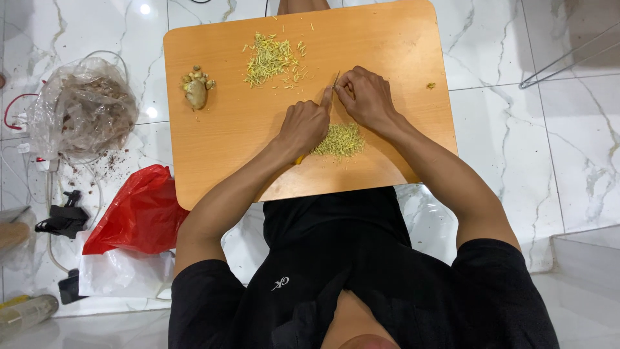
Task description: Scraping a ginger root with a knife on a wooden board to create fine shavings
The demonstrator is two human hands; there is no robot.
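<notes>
Black-shirted, the person leans over a wooden board [213, 155] resting on a white marble floor [549, 142]. On the board, the left hand [303, 126] is closed around a yellow-handled knife [333, 83], forefinger along the blade. Touching it, the right hand [368, 97] pinches something under the blade, too small to tell. A shredded pile [340, 139] lies just below the hands, a second pile [271, 59] near the far edge, a ginger root [196, 87] near the left edge. Bare board lies between them.

One head camera looks straight down, fairly near, over the wooden board [258, 129] on the floor.
</notes>
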